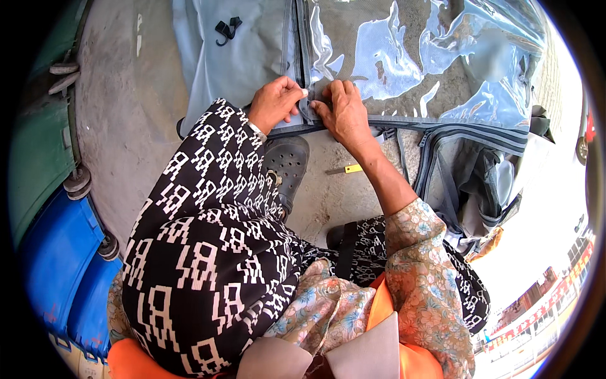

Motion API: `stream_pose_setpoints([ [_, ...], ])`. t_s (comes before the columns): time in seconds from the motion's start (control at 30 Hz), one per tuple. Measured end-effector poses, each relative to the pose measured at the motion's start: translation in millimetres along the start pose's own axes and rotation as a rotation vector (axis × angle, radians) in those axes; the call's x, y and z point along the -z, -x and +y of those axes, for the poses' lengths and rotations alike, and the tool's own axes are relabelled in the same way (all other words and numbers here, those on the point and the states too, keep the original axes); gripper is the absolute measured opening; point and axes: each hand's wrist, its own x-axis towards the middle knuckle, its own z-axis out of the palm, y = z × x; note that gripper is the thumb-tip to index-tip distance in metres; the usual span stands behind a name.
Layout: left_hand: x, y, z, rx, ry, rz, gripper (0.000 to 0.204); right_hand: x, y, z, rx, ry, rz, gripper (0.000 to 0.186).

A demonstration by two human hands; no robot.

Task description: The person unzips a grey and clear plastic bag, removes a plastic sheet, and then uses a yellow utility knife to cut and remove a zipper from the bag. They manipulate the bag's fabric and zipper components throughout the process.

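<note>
A plain grey sheet and a clear plastic sheet with dark edging lie side by side on the ground. Between them runs a dark seam that looks like a zipper. My left hand is closed at the near end of this seam, thumb and fingers pinching the grey sheet's edge. Just to its right, my right hand has curled fingers pressed on the clear sheet's dark-edged corner. The fingers hide the exact bit they grip. Two small black plastic hooks rest on the grey sheet.
A yellow-handled cutter knife lies on the concrete beyond my lap, near a dark clog on my foot. Grey fabric with zipper edging is bunched at the right. Green and blue wheeled bins line the left side.
</note>
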Motion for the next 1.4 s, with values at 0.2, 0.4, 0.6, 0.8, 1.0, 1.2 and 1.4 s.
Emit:
stream_pose_setpoints([
  [0.2, 3.5, -22.6, -10.1, -0.124, -0.582, 0.059, 0.040, -12.0, -9.5, 3.6, 0.001, -0.086, 0.158, 0.018],
  [0.4, 4.7, -16.8, 10.9, -0.153, -0.779, -0.063, 0.023, -34.1, -43.4, -7.1, 0.070, 0.136, 0.486, 0.043],
  [0.6, 9.3, 1.2, -9.5, 0.383, 0.488, -0.256, 0.016, -50.8, -41.4, 4.8, 0.045, 0.254, 0.448, 0.044],
  [0.8, -5.5, 10.6, -28.3, 0.377, 1.079, -0.309, 0.008, -42.5, -40.7, 3.0, 0.031, 0.247, 0.436, 0.040],
  [1.0, 1.6, 25.0, -22.1, 0.291, 1.160, -0.502, 0.010, -37.6, -40.6, 5.6, 0.051, 0.165, 0.465, 0.038],
  [1.2, 15.3, 36.6, -14.8, 0.264, 0.845, -0.362, 0.010, -40.0, -41.6, 0.2, 0.083, 0.127, 0.427, 0.038],
  [1.4, 18.2, 35.1, -21.0, 0.020, -0.028, 0.168, 0.014, -10.4, -30.0, -8.4, 0.196, -0.032, 0.360, 0.032],
])
